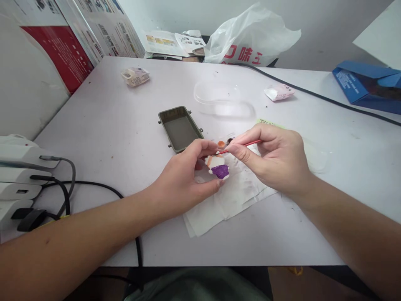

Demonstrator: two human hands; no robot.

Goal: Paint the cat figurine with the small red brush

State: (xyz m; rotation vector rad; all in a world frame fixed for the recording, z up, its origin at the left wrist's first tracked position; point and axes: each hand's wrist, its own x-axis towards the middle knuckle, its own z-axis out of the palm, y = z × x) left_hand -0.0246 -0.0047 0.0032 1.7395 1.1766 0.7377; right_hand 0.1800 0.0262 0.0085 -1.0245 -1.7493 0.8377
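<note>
My left hand (184, 175) pinches a small white plaster figure (218, 166) with a purple lower part and orange marks, held just above white tissue paper (232, 196). My right hand (272, 161) grips a thin red paintbrush (250, 144) whose tip touches the top of the figure. Small paint pots (224, 143) with orange and dark paint peek out behind my fingers.
An olive-green rectangular tray (179, 128) holding murky water sits just behind my left hand. A clear plastic lid (219, 100), small packets (135, 76) (279, 92), a white plastic bag (250, 37), a blue box (366, 85) and black cables (328, 100) lie further back. Chargers and cords (21, 184) crowd the left edge.
</note>
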